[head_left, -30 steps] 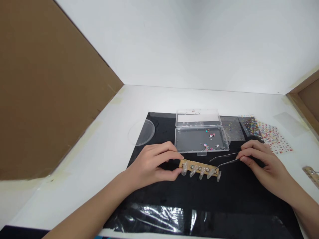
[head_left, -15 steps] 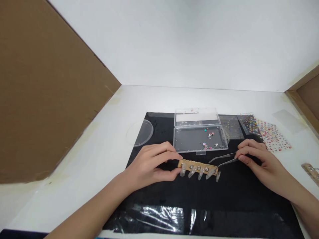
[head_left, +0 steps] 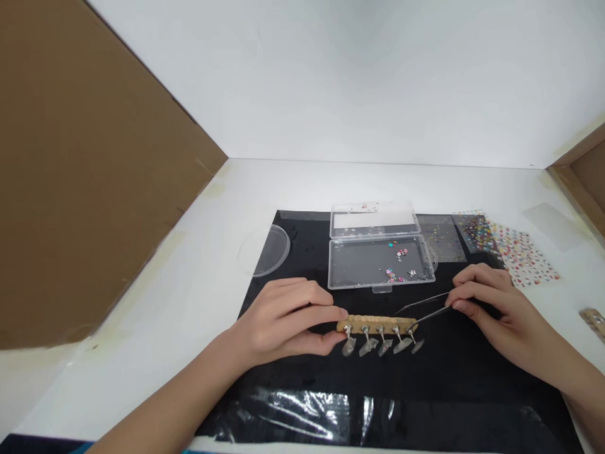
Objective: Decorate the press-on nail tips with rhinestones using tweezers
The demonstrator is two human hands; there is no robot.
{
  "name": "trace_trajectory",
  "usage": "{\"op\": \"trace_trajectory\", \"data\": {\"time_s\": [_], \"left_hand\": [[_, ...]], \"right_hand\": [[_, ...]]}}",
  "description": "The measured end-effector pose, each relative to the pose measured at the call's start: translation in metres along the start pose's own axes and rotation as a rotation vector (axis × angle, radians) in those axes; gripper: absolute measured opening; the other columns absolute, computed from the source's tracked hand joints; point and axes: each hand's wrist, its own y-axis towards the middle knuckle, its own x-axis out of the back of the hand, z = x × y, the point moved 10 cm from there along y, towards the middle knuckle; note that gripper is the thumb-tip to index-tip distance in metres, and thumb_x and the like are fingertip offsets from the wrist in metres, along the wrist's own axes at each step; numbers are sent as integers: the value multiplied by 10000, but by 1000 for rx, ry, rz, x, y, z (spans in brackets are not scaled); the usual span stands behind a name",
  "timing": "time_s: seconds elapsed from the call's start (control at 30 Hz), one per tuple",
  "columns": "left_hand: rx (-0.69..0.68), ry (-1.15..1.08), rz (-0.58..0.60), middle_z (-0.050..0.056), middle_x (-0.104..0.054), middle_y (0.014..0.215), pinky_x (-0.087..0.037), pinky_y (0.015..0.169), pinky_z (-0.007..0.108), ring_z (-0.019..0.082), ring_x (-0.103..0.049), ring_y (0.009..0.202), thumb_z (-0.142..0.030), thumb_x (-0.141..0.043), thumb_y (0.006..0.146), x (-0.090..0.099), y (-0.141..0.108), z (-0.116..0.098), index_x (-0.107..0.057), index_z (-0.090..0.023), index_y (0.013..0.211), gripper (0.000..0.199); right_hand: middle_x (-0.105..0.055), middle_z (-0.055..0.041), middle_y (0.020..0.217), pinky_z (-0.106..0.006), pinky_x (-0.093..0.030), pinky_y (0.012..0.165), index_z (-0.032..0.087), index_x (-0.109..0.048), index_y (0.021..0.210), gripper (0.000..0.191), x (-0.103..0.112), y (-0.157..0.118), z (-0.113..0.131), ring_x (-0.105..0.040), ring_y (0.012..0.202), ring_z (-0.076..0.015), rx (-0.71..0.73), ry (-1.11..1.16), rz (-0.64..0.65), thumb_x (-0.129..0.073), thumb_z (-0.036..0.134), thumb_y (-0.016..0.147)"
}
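My left hand [head_left: 283, 318] grips the left end of a narrow wooden stick [head_left: 378, 325]. Several clear false nail tips [head_left: 368, 347] sit on short metal pins along the stick, pointing toward me. My right hand [head_left: 486, 301] holds long metal tweezers [head_left: 430, 314], whose tip reaches the stick's right end. Whether that tip touches the stick or the last nail tip, I cannot tell. Just beyond the stick lies an open clear plastic box [head_left: 380, 277] holding small colourful nail decorations.
The box's lid [head_left: 373, 221] lies open behind it, on a black mat [head_left: 449, 369]. A round clear lid [head_left: 267, 252] is at the left, nail sticker sheets [head_left: 522, 257] at the right, and a second wooden piece [head_left: 593, 320] at the right edge. Cardboard walls [head_left: 94, 164] flank the white surface.
The stick has rolled about its length, so the nail tips now point toward me and lie flatter. The tweezer tip has moved closer to the stick's right end.
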Motion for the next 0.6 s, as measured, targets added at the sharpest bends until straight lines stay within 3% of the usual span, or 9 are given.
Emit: {"op": "trace_trajectory", "data": {"time_s": [0.33,0.47,0.6], "left_hand": [[-34,74,12,-51,-650,715,-476,442,271,93,-590,506,-289,-710,1048,1,-5,-8,-693,-201,1074,94],[-86,75,21,-44,-666,746,-460,464,285,99,-606,539,-259,-785,992,0,-11,-13,-722,-169,1116,165],[-88,74,55,-44,-683,752,-468,489,263,87,-616,569,-228,-728,1036,2,-5,-17,-722,-170,1077,72]], "right_hand": [[-738,-18,1000,-414,-456,850,325,-755,938,202,3,-1,15,-700,962,-228,86,-16,-9,-597,329,1064],[-728,-12,954,-403,-452,833,315,-748,935,185,7,0,15,-698,908,-210,94,-29,-55,-610,323,1058],[-712,-3,959,-374,-449,821,306,-732,965,153,10,1,24,-687,906,-183,187,-52,-79,-616,254,1050]]}}
